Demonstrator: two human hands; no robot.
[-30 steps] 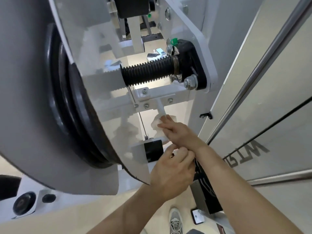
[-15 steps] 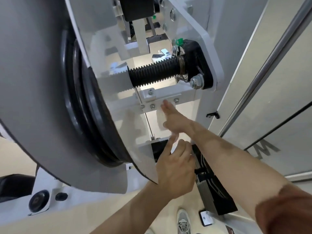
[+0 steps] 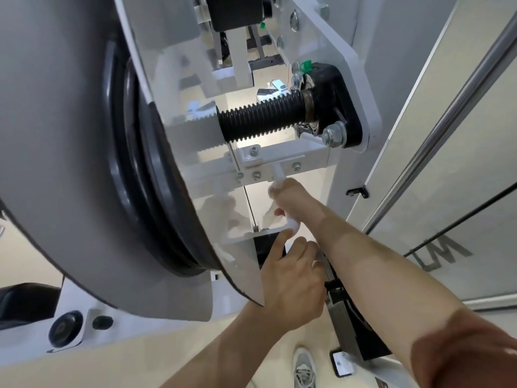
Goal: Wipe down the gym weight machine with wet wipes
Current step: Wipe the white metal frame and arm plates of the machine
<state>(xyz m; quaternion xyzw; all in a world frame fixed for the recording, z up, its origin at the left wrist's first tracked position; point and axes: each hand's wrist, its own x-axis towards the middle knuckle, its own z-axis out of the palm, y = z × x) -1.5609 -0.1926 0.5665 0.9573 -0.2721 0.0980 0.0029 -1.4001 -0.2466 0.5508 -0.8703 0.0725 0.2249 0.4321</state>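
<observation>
The weight machine has a white frame (image 3: 349, 79), a grey wheel cover (image 3: 70, 163) and a clear guard panel (image 3: 195, 130). A thin white rod (image 3: 278, 173) hangs from the bracket (image 3: 282, 159) below the black ribbed shaft (image 3: 260, 119). My right hand (image 3: 291, 204) grips this rod with a white wet wipe (image 3: 294, 226) wrapped round it, just under the bracket. My left hand (image 3: 293, 278) sits lower, at the guard panel's edge by the black weight stack (image 3: 264, 247). One digit points up and the others are curled; whether they hold anything is hidden.
A frosted glass wall with a steel rail (image 3: 447, 107) runs close on the right. A black ribbed block (image 3: 352, 326) of the machine stands below my right forearm. My grey shoe (image 3: 303, 368) is on the pale floor beside a small black and white object (image 3: 341, 364).
My right hand slid up the rod to the bracket with straight fingers, then came back down a little and now grips the rod. My left hand stayed at the guard's edge.
</observation>
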